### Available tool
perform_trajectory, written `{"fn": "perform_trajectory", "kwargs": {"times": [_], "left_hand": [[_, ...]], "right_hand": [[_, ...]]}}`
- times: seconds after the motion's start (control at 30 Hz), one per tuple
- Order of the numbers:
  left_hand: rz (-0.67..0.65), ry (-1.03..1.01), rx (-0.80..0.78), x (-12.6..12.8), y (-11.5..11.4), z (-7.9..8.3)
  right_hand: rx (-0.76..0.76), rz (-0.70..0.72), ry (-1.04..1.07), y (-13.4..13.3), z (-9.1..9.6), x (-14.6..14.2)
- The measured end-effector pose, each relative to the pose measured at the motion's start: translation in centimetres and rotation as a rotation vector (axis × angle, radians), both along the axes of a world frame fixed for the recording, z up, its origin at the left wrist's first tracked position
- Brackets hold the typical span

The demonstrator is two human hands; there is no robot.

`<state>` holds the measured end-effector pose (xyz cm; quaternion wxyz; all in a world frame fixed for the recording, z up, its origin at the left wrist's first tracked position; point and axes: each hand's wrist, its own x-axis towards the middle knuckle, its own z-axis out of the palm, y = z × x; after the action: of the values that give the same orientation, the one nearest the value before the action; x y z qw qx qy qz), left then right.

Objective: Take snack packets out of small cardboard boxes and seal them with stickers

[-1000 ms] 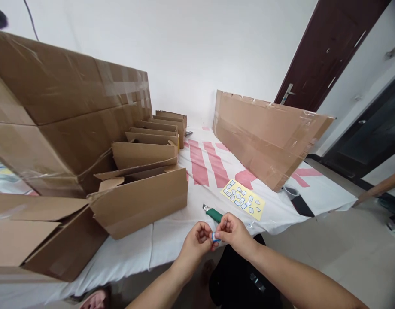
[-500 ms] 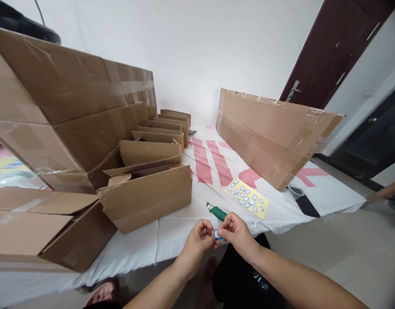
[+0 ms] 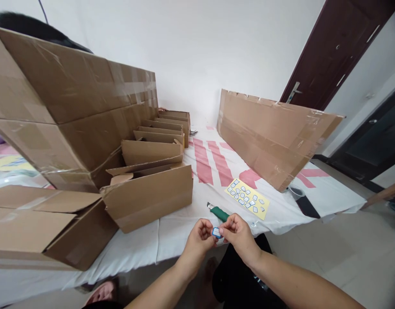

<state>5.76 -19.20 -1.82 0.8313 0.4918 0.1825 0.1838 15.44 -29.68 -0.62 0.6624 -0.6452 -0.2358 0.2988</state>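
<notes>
Small tag (image 3: 216, 232), head view: left hand (image 3: 200, 237) and right hand (image 3: 238, 235) close together, fingers curled, wrists apart; both grasping it by the fingertips; white face, blue rim; located between the hands, near green cutter (image 3: 219, 213).

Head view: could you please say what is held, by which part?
A small blue-rimmed white piece, held at its edges by the left hand and right hand.

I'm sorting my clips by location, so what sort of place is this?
Probably a plain indoor room used as a makeshift workspace: there's a cloth-covered table, a row of cardboard boxes along it, and a dark red door beyond.
</notes>
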Motion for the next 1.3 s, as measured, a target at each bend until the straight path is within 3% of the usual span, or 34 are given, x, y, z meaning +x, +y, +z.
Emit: {"fn": "perform_trajectory", "kwargs": {"times": [0.3, 0.5, 0.57, 0.63, 0.77, 0.83, 1.3], "left_hand": [[-0.009, -0.039, -0.011, 0.0, -0.4, -0.2], [-0.001, -0.064, -0.017, -0.1, -0.6, 0.0], [0.013, -0.053, -0.024, -0.1, -0.6, 0.0], [0.031, -0.018, -0.025, -0.1, -0.6, -0.1], [0.042, 0.048, -0.020, 0.0, -0.4, -0.2], [0.044, 0.056, -0.013, 0.1, -0.3, -0.3], [0.139, 0.065, 0.129, 0.3, -0.6, -0.9]], "right_hand": [[0.050, -0.046, -0.076, -0.2, -0.1, -0.4], [-0.006, -0.021, -0.085, -0.3, -0.6, -0.5], [-0.017, -0.054, -0.252, -0.5, -0.6, -0.4], [0.006, -0.098, -0.554, -0.9, -0.3, -0.3], [0.057, 0.094, -1.045, -1.7, 0.5, -0.3], [0.035, 0.159, -1.116, -2.0, 0.6, -0.4], [-0.094, 0.089, -1.259, -2.1, -0.3, -0.7]]}}
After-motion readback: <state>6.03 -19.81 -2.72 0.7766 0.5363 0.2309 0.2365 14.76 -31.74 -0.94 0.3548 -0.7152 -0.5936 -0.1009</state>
